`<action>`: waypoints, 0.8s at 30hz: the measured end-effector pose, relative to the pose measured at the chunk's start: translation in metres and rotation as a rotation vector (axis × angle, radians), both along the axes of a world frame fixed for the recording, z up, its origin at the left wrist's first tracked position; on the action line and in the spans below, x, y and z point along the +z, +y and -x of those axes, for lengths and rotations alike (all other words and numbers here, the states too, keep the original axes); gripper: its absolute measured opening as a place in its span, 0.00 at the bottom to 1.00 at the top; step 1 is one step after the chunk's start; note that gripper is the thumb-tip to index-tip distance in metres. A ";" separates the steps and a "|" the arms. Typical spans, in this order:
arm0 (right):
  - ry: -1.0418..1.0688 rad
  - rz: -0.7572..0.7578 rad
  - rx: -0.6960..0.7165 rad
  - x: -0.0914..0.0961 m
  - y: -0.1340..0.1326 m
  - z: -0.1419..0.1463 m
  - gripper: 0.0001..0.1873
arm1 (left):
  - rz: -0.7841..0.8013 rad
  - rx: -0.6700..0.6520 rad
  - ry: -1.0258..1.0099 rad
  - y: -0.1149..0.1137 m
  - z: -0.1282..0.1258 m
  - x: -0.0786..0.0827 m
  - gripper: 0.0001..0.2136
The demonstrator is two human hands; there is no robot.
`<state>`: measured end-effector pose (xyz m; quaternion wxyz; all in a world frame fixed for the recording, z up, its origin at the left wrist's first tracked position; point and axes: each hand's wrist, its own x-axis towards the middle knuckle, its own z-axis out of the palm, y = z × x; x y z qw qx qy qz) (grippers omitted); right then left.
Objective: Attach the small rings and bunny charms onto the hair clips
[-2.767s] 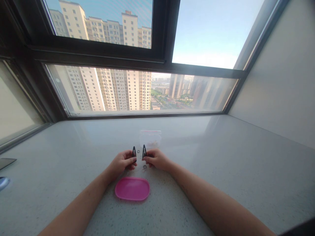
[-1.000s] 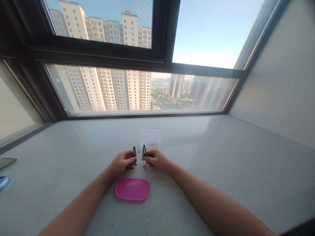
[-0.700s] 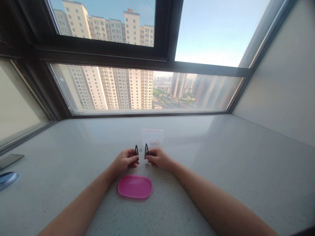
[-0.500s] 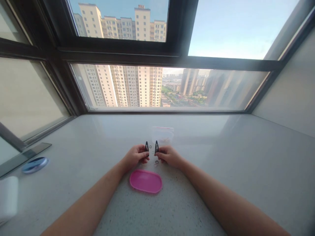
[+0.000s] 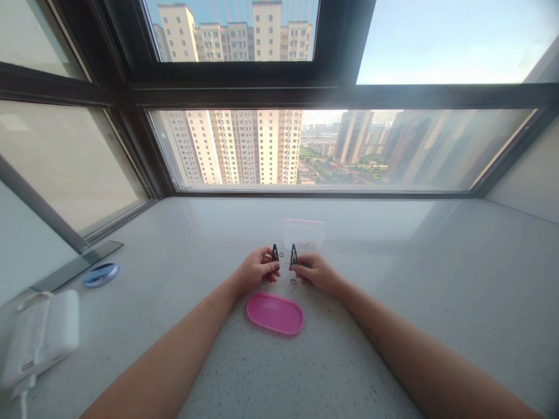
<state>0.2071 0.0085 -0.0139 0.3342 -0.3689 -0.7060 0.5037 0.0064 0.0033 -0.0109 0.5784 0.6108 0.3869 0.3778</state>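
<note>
My left hand [image 5: 255,270] pinches a black snap hair clip [image 5: 275,253] that stands upright on the speckled stone sill [image 5: 393,302]. My right hand [image 5: 317,272] pinches a second black hair clip [image 5: 293,255] the same way, a few centimetres to the right. Between and below the clips lie small dark rings [image 5: 293,281] on the sill. A pink oval dish [image 5: 275,312] rests just in front of both hands. Behind the hands lies a small clear zip bag [image 5: 304,234].
At the left edge sits a white device with a cord [image 5: 39,340], and beyond it a blue round object [image 5: 101,274] and a dark flat slab [image 5: 76,267]. Window glass and a dark frame [image 5: 305,192] bound the sill at the back.
The view has swung to the left, which brings the white device and more of the left window into sight. Both hands keep their pinch on the clips and stay in place.
</note>
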 end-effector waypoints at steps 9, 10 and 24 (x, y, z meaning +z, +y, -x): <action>0.002 0.020 0.004 -0.005 0.004 0.000 0.13 | 0.012 0.010 -0.008 -0.002 -0.002 0.004 0.11; 0.005 0.020 0.003 -0.005 0.004 0.000 0.13 | 0.011 0.009 -0.010 -0.002 -0.002 0.004 0.11; 0.014 0.025 -0.008 -0.006 0.007 0.000 0.13 | -0.021 0.011 0.003 0.000 -0.001 0.002 0.10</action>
